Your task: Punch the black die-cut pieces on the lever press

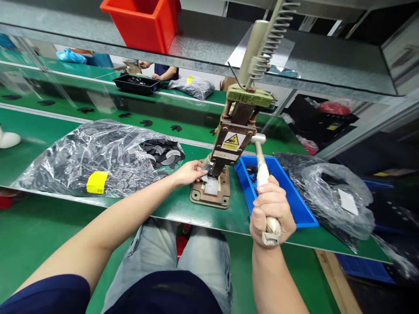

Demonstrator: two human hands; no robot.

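Right hand (271, 209) fisted round press lever (262, 172). Left hand (190, 172) fingertips pinched dark part (206, 168) under hand press (229, 144); blue tray (294, 200) beside.

Green bench (173, 206): press (231, 146), bag (94, 157), blue tray (299, 206)

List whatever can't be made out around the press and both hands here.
1. Head view: the dark piece at the fingertips of the left hand. The press covers most of it, so its shape and the grip are unclear.
2. Head view: most of the blue tray contents, covered by the lever handle and the right hand.
3. Head view: the warning label text is too small to read.
4. Head view: the top of the spring is cut off by the upper edge.
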